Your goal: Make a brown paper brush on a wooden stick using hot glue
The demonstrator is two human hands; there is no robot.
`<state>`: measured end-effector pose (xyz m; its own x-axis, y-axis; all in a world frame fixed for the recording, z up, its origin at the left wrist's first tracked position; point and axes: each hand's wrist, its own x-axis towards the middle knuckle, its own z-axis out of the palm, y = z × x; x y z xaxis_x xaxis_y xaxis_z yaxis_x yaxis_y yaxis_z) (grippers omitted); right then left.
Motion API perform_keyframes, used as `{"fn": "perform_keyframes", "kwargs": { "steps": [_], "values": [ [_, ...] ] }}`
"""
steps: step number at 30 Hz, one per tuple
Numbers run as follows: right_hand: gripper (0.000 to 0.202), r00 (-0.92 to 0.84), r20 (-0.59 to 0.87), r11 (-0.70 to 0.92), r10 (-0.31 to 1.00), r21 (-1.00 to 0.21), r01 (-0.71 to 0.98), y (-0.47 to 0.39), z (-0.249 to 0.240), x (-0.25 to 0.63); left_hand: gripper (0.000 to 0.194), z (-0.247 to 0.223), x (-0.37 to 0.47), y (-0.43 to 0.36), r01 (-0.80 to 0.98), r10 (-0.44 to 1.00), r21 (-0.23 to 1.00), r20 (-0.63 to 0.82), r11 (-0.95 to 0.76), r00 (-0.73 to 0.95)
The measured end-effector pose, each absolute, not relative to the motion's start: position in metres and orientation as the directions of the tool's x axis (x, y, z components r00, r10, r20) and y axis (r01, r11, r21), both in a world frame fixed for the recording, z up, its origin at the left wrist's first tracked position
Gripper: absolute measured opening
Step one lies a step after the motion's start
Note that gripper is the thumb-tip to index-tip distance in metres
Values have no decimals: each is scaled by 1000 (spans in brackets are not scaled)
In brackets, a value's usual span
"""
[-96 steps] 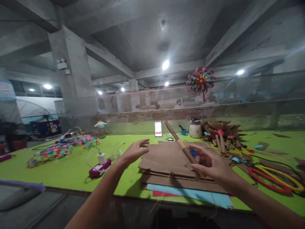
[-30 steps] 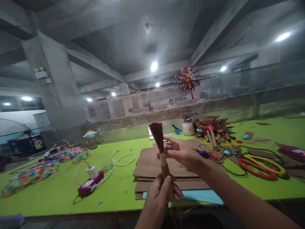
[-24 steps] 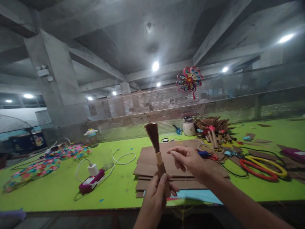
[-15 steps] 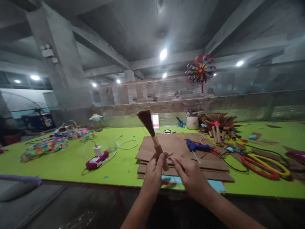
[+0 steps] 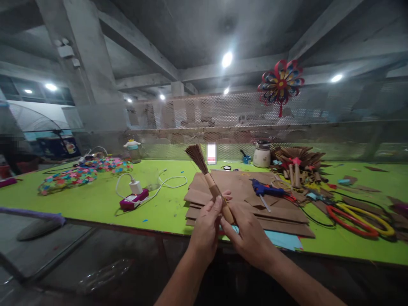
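While the brush (image 5: 196,158) slants upward, my left hand (image 5: 205,227) pinches its handle (image 5: 214,189), probably for steadiness, my right hand (image 5: 251,234) clasping its end, fingers curled.

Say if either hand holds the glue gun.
No, the glue gun lies on brown paper; the left hand and right hand are on the brush.

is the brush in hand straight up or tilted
Tilted: the brush leans, bristles up toward the left, handle end down by the right hand.
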<state>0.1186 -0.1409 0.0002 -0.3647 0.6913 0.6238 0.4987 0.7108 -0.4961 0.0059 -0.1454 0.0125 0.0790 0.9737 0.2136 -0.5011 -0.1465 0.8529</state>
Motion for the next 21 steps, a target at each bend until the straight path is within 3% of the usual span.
{"fn": "perform_keyframes", "kwargs": {
  "steps": [7,12,17,21],
  "values": [
    [25,-353,531,633,770,-568,526,-139,-9,117,34,10,15,-151,-485,982,861,189,-154,23],
    [23,-362,519,633,774,-631,448,-131,-14,118,36,3,21,-149,-472,982,862,178,-184,-58],
    [22,-344,557,651,756,-695,306,-125,-15,118,33,-10,24,-145,-302,961,913,254,-274,-106],
    [23,-377,528,620,761,-763,184,-125,-13,114,28,-15,22,-146,-66,905,915,379,-398,-192]
  ]
}}
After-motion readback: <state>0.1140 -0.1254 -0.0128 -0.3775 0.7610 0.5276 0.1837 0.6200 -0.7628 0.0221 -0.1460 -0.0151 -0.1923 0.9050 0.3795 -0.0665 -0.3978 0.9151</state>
